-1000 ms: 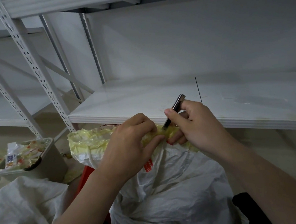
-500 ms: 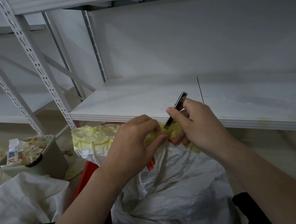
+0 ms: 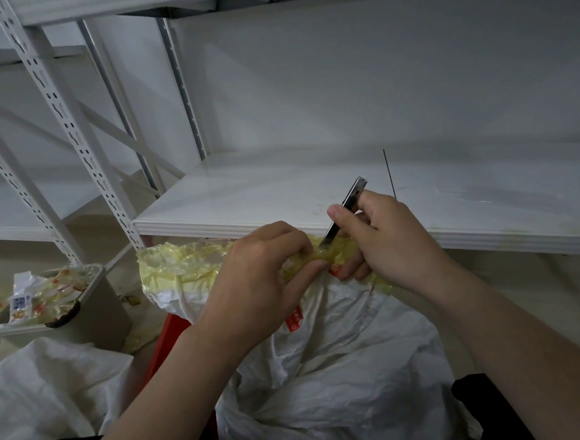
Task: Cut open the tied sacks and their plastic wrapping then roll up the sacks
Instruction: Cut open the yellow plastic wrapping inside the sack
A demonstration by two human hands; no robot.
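Slightly higher than before, left hand [image 3: 258, 280] in a pinch on yellow wrapping [image 3: 182, 265], right hand [image 3: 386, 244] tight around knife [image 3: 352, 198].

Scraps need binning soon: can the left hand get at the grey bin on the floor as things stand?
Probably not yet. The left hand pinches the yellow wrapping while the right hand holds the knife; once freed, the way to the grey bin looks open.

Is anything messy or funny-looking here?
Yes. The bin on the left is stuffed full of plastic scraps, and a few yellowish bits lie on the floor beside it. Also, the knife tip sits very close to the left hand, whose fingers grip the yellow wrapping.
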